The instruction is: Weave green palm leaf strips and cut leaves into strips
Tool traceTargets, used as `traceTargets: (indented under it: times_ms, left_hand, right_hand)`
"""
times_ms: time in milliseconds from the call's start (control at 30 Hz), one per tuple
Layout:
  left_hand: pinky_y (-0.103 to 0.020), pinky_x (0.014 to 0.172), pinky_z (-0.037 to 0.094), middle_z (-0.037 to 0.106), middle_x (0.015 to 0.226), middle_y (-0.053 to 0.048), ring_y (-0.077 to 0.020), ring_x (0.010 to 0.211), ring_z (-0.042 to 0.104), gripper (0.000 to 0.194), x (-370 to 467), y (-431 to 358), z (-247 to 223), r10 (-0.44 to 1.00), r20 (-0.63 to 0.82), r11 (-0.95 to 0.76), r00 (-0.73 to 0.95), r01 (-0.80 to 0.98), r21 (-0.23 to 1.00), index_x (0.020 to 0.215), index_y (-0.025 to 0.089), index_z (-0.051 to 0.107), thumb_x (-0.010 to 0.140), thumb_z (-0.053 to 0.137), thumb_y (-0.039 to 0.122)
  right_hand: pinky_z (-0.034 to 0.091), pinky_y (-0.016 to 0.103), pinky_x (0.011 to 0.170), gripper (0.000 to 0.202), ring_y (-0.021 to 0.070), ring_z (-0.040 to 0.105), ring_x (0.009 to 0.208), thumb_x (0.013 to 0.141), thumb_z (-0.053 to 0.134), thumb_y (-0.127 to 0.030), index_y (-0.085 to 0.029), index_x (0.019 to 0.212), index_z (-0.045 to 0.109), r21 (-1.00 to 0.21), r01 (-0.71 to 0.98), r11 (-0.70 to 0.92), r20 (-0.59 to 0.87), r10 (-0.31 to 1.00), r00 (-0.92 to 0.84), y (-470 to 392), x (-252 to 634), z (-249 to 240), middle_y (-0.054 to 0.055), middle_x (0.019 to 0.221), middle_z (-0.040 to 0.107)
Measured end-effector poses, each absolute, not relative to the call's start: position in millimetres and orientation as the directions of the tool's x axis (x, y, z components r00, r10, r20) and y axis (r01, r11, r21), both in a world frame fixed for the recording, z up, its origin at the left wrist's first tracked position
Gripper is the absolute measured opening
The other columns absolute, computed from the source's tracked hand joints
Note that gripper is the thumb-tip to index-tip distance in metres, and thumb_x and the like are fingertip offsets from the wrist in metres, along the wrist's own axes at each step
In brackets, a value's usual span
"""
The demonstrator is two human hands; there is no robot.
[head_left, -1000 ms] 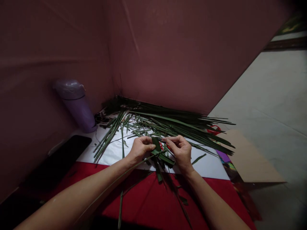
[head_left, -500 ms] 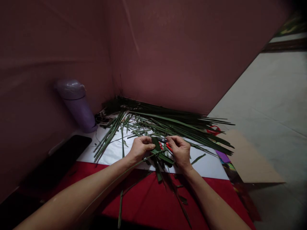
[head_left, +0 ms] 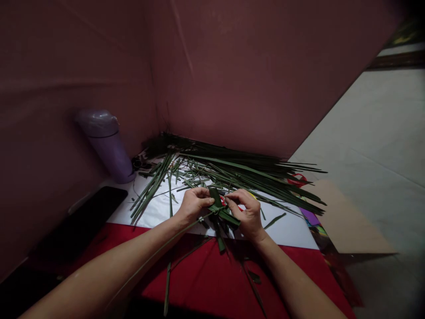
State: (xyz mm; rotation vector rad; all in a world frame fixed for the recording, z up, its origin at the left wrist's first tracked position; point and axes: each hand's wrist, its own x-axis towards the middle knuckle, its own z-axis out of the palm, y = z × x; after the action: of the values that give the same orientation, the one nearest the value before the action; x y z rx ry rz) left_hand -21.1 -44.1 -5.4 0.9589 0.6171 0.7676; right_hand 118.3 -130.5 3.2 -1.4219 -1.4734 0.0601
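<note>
A folded green leaf piece (head_left: 215,195) is pinched between the thumb and fingers of my left hand (head_left: 194,205). Crossing strips of the same leaf work (head_left: 229,217) spread below and right of it, and a long thin strand trails over my left forearm. My right hand (head_left: 246,212) is at the right side of the leaf work, thumb and fingertips pinched together; what they hold is too small to make out. Something red, with a bit of yellow (head_left: 252,195), shows around and behind my right hand.
Long green leaves (head_left: 252,170) lie along the back wall, with cut pieces (head_left: 195,177) before them on a white sheet (head_left: 292,230). A purple tumbler (head_left: 111,153) and a dark flat object (head_left: 113,199) stand at left. Red cloth (head_left: 199,283) covers the front; brown cardboard (head_left: 352,221) is at right.
The black-tipped red tool no longer shows at my right fingertips, which have closed into a pinch nearer the leaf work. My left hand has barely moved.
</note>
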Motion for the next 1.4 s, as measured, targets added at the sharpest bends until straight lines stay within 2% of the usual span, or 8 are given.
traceTargets:
  times_ms: [633, 1000, 1400]
  left_hand:
    - [-0.025, 0.052, 0.043, 0.061, 0.058, -0.001, -0.0122, 0.051, 0.056, 0.025, -21.6, -44.7, -2.0, 0.808, -0.145, 0.362, 0.572, -0.286, 0.887, 0.063, 0.011, 0.059, 0.045, 0.077, 0.015]
    - [-0.023, 0.05, 0.042, 0.06, 0.057, -0.001, -0.011, 0.049, 0.055, 0.025, -22.1, -44.3, -1.1, 0.796, -0.141, 0.357, 0.588, -0.269, 0.895, 0.063, 0.011, 0.058, 0.046, 0.076, 0.015]
    - [-0.026, 0.051, 0.043, 0.063, 0.063, -0.003, -0.0137, 0.052, 0.057, 0.025, -20.9, -43.8, -9.3, 0.797, -0.084, 0.312, 0.599, -0.289, 0.905, 0.07, 0.01, 0.062, 0.05, 0.075, 0.019]
  right_hand:
    - [0.039, 0.031, 0.063, 0.011, 0.0178, 0.052, 0.067, 0.077, 0.055, -0.019, -0.023, 0.073, 0.063, -0.562, 0.756, 0.336, 0.636, 0.76, 0.135, -130.3, 120.4, 3.3, 0.002, 0.067, 0.058]
    - [0.039, 0.031, 0.063, 0.011, 0.017, 0.052, 0.067, 0.079, 0.055, -0.02, -0.022, 0.071, 0.062, -0.594, 0.735, 0.328, 0.606, 0.783, 0.14, -129.4, 120.5, 1.5, 0.001, 0.066, 0.056]
    - [0.039, 0.029, 0.063, 0.01, 0.0157, 0.051, 0.067, 0.08, 0.056, -0.017, -0.019, 0.071, 0.061, -0.611, 0.702, 0.366, 0.621, 0.772, 0.138, -126.6, 123.6, -0.5, 0.001, 0.066, 0.055]
